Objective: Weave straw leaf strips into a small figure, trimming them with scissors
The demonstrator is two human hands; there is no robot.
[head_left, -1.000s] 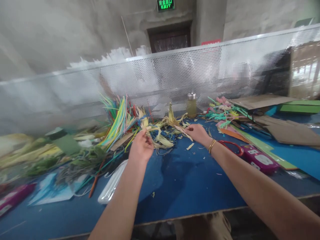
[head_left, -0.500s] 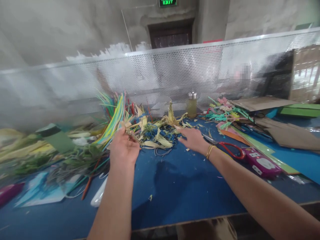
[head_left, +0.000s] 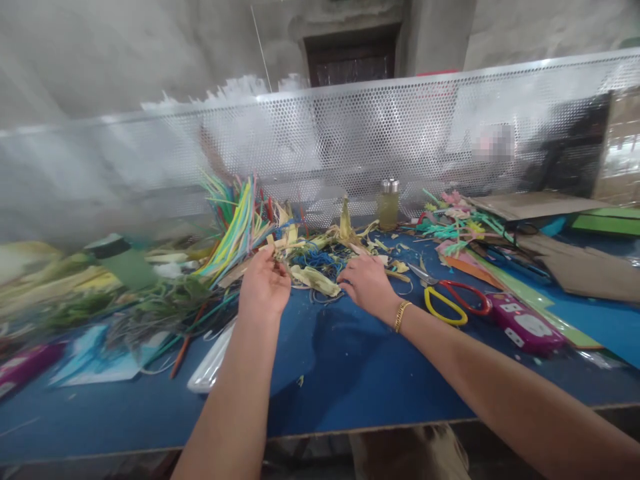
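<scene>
My left hand is at the left edge of a pile of scraps, palm turned inward and fingers curled. A pale strip of dried corn husk shows at its fingertips; part of the grip is hidden. My right hand reaches over the pile's right side with fingers stretched and slightly bent, touching the scraps. Between the hands lie a crumpled pale green husk and tangled blue string. An upright husk piece stands behind them.
Red-and-yellow-handled scissors and a purple box-shaped device lie right of my right wrist. A lidded jar stands behind. Colourful stems and a blue face mask are at left. A perforated metal screen borders the table.
My right hand has drawn left and slightly nearer, uncovering the scissors' yellow handle. My left hand has shifted a little right, still at the pile's edge. The whole view has moved slightly.
</scene>
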